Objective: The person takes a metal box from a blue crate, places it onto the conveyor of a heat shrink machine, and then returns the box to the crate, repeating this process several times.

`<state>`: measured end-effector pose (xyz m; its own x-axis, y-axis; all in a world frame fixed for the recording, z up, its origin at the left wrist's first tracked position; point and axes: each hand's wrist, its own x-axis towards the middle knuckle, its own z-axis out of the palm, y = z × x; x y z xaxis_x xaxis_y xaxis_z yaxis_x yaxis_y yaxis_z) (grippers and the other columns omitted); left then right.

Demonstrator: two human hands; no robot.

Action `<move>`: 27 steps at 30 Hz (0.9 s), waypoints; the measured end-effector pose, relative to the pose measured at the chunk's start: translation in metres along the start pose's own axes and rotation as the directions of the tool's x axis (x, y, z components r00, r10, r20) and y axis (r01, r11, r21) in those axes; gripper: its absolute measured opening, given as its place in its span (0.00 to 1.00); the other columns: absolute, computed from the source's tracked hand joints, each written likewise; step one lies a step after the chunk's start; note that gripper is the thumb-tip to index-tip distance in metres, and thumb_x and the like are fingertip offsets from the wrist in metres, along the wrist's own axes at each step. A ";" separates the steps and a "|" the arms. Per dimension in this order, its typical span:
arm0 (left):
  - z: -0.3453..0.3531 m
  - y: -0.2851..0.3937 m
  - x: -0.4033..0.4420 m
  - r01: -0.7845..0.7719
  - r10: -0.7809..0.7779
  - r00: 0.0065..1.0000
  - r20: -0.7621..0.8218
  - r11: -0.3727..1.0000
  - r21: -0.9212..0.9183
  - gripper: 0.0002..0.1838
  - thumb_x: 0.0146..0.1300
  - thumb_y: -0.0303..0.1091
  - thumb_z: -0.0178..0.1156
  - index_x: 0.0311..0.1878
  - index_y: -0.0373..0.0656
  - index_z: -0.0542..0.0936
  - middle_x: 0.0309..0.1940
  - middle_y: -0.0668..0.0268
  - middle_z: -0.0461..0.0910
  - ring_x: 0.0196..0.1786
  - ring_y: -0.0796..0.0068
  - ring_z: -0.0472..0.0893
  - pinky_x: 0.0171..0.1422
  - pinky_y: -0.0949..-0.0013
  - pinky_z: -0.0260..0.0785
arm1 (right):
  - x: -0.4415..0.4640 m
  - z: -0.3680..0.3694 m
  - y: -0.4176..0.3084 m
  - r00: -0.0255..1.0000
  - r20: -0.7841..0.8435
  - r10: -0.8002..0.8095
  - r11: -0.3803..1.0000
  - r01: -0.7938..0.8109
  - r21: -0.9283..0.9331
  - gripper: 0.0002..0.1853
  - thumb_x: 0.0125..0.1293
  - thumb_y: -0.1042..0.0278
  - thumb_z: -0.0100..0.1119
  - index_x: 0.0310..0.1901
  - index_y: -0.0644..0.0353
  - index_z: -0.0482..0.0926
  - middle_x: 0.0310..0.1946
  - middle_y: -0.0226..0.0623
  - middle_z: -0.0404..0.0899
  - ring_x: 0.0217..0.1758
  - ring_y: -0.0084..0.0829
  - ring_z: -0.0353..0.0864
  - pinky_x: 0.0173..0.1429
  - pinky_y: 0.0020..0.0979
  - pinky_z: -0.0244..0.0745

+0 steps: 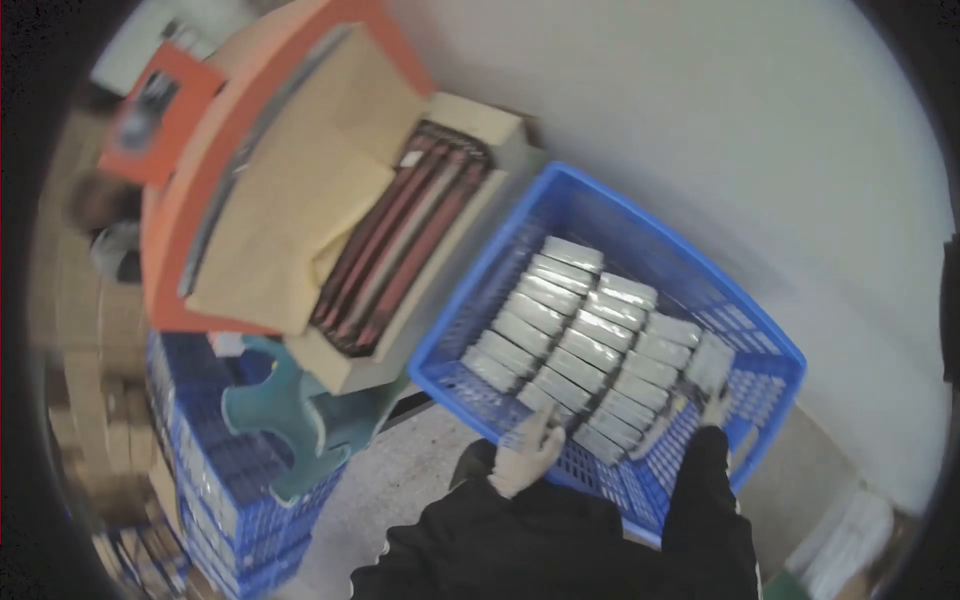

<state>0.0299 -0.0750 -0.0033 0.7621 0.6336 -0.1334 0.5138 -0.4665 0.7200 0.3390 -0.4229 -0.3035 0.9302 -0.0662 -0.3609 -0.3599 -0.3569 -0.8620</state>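
A blue plastic basket [610, 190] holds rows of small silvery wrapped packs [584, 347]. My right hand [715, 408], in a pale glove, is inside the basket at the right, with its fingers at the lower end of a silvery pack [709, 362] beside the rightmost row. Over the basket's near left rim is my left hand [530, 452], also gloved, next to the near end of the packs. Its fingers are bent and partly spread, with nothing seen between them.
Left of the basket, an open cardboard box [375, 375] holds dark red flat items [405, 240]. An orange machine or frame [165, 250] stands behind it. A teal stool [290, 425] rests by stacked blue crates [235, 520]. A pale wall [740, 130] rises behind the basket.
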 end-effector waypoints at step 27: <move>-0.217 -0.022 0.135 0.334 -0.255 0.360 -0.897 0.933 -0.131 0.24 0.55 0.28 0.58 0.57 0.37 0.72 0.59 0.48 0.74 0.66 0.52 0.68 0.78 0.54 0.49 | -0.210 0.534 -0.477 -0.050 0.485 -0.873 0.022 0.989 0.143 0.16 0.74 0.58 0.53 0.49 0.63 0.81 0.47 0.52 0.81 0.52 0.48 0.77 0.61 0.42 0.69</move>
<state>0.0357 0.1551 0.1107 -0.2098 0.9010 0.3798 0.6830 -0.1430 0.7163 0.2768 0.2591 -0.0064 0.2324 0.7672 0.5979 0.9021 0.0599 -0.4274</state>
